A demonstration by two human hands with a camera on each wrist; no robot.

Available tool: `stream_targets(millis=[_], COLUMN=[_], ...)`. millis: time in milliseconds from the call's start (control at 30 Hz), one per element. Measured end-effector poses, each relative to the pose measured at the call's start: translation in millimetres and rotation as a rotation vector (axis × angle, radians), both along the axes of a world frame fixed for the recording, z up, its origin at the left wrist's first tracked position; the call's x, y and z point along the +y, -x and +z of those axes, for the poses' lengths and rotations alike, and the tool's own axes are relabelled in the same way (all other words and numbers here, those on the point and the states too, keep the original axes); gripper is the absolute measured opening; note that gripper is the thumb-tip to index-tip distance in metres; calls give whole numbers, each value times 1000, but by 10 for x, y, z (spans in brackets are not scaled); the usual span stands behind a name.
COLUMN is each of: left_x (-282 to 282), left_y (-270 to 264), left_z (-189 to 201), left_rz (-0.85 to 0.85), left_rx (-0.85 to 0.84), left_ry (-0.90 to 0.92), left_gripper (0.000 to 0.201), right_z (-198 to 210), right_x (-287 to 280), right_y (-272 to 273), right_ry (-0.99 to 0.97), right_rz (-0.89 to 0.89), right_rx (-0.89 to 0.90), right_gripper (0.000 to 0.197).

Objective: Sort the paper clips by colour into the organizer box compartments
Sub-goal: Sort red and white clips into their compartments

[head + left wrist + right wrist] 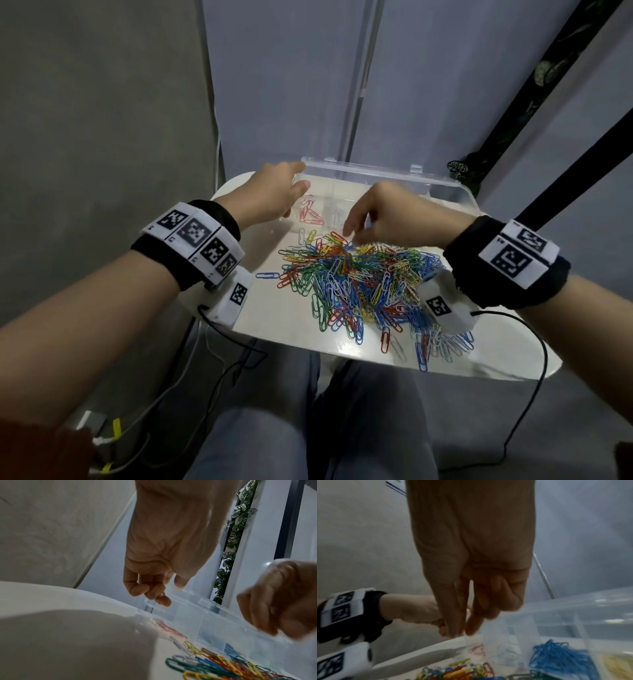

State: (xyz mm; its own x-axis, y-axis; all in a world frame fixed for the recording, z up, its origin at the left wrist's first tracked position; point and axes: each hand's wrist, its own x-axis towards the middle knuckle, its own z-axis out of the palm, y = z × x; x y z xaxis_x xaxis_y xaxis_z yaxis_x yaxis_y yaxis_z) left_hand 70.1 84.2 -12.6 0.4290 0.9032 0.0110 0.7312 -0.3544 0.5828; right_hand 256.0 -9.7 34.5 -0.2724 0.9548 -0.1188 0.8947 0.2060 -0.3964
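A: Left side first. What is the left hand doing?

B: It is hovering over the left end of the clear organizer box, fingers loosely curled and thumb out. It is holding nothing that the left wrist view shows.

A: What is sitting beneath it?

B: The red clips are lying in the leftmost compartment. A few pale clips are lying in the next one along, then the blue clips, then the yellow clips.

A: Centre?

B: The mixed pile of paper clips is spreading over the white tabletop, just in front of the box. One blue clip is lying apart at the pile's left.

A: And the right hand?

B: It is reaching down at the pile's far edge, fingertips together and pointing down. The wrist view is blurred, so I cannot tell whether a clip is being pinched.
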Motion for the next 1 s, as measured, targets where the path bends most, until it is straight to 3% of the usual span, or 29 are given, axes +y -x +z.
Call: stream_targets(millis=[167, 300, 433, 700, 1000], left_x=[11, 16, 6, 8, 15], left_y=[1, -5, -1, -7, 2], left_z=[3, -10, -4, -12, -18], left_rz=[-6, -3, -4, 6, 9], left_rx=[-9, -9, -16, -7, 0], left_ry=[0, 16, 11, 15, -3], left_gripper=[49, 49, 49, 49, 50], right_z=[-194, -232, -249, -166, -217], right_x=[-47, -116, -116, -121, -165], right_y=[-55, -108, -196, -439, -531], right_ry=[181, 163, 139, 262, 342], right_rz=[-29, -31, -105, -436, -454], right_rx=[-228, -204, -33, 618, 699], right_gripper=[34, 24, 13, 10, 18])
